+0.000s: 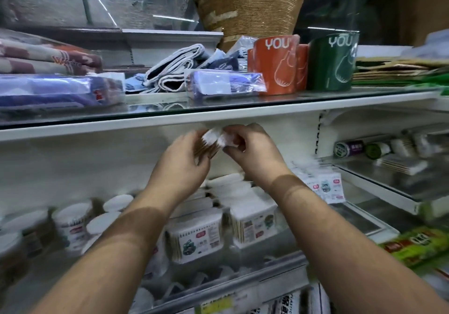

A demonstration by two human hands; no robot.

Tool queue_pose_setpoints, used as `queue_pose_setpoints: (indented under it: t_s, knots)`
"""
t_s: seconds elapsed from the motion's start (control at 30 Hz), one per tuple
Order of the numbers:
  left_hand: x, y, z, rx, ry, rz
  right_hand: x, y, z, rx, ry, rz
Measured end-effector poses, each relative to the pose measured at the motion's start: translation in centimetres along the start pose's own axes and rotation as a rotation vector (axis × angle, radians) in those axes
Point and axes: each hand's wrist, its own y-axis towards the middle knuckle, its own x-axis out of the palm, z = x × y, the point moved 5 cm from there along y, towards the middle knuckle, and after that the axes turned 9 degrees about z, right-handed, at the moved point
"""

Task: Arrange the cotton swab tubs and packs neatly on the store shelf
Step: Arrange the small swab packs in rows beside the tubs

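Both my hands are raised just under the upper shelf edge and hold one clear pack of cotton swabs (213,141) with wooden sticks and white tips. My left hand (184,158) grips its stick end; my right hand (250,148) pinches the white-tipped end. Below them, on the glass shelf (274,260), stand flat swab packs (196,238) with printed labels, another pack (252,223) beside them, and round white-lidded swab tubs (73,226) at the left. More labelled packs (323,185) stand at the right behind my right wrist.
The upper glass shelf (218,109) carries folded cloths (175,70), wrapped packs (223,83), an orange mug (277,63) and a green mug (332,61). To the right a side shelf (379,180) holds small rolls and swab packs. Green packets (418,245) lie at the lower right.
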Motion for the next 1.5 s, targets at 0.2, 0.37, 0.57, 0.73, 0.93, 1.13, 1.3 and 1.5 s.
queue_pose_setpoints:
  t_s: [0.2, 0.37, 0.57, 0.73, 0.93, 1.13, 1.3, 1.5]
  knots:
    - [3.5, 0.5, 3.8, -0.03, 0.014, -0.055, -3.7, -0.3, 5.3, 0.111, 0.045, 0.049]
    - [6.4, 1.0, 6.4, -0.077, -0.066, -0.083, -6.2, -0.4, 9.9, 0.211, 0.073, -0.007]
    - [9.9, 0.9, 9.1, -0.157, -0.138, -0.166, -8.9, -0.2, 14.5, 0.263, 0.032, -0.11]
    - [12.0, 0.9, 10.2, -0.28, -0.285, -0.166, -12.3, 0.1, 16.9, 0.247, -0.072, -0.172]
    - [14.4, 0.0, 11.4, -0.372, -0.317, -0.224, -14.5, 0.4, 19.3, 0.215, -0.156, -0.287]
    - [15.7, -1.0, 13.3, -0.256, -0.16, -0.188, -14.1, -0.1, 20.9, 0.158, -0.18, -0.381]
    - [17.1, -1.7, 14.0, -0.283, -0.184, -0.29, -14.8, 0.0, 21.7, 0.115, -0.257, -0.493]
    - [18.3, -1.9, 13.5, -0.249, 0.109, -0.338, -14.8, -0.2, 21.6, 0.048, -0.334, -0.568]
